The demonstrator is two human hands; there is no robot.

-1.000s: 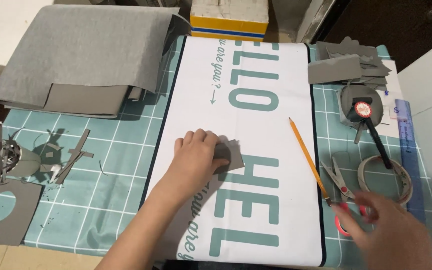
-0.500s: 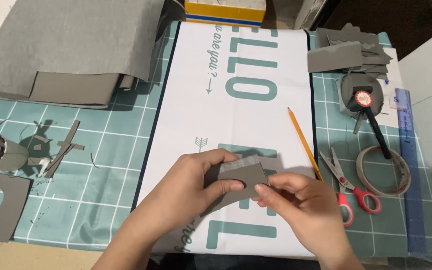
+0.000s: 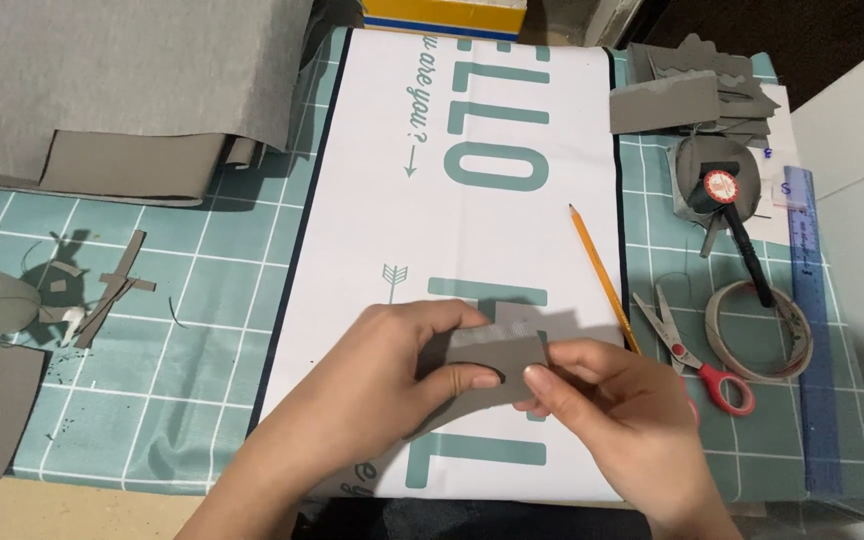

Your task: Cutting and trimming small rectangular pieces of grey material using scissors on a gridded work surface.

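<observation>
A small grey piece of card [image 3: 497,352] is held just above a white sheet with large teal letters [image 3: 472,200]. My left hand [image 3: 382,380] grips its left side with thumb on top. From the right, my right hand [image 3: 612,420] pinches its right lower edge. A strip of clear tape seems to lie along the card's upper edge. The card's lower part is hidden by my fingers.
A yellow pencil [image 3: 602,275], red-handled scissors [image 3: 697,355], a tape roll [image 3: 762,330] and a blue ruler [image 3: 817,330] lie to the right on a teal cutting mat [image 3: 192,330]. Grey card scraps [image 3: 682,85] sit at the back right, a grey felt stack [image 3: 112,100] at the back left.
My right hand came in from near the scissors and took hold of the grey card. Both hands now hold it lifted over the white sheet.
</observation>
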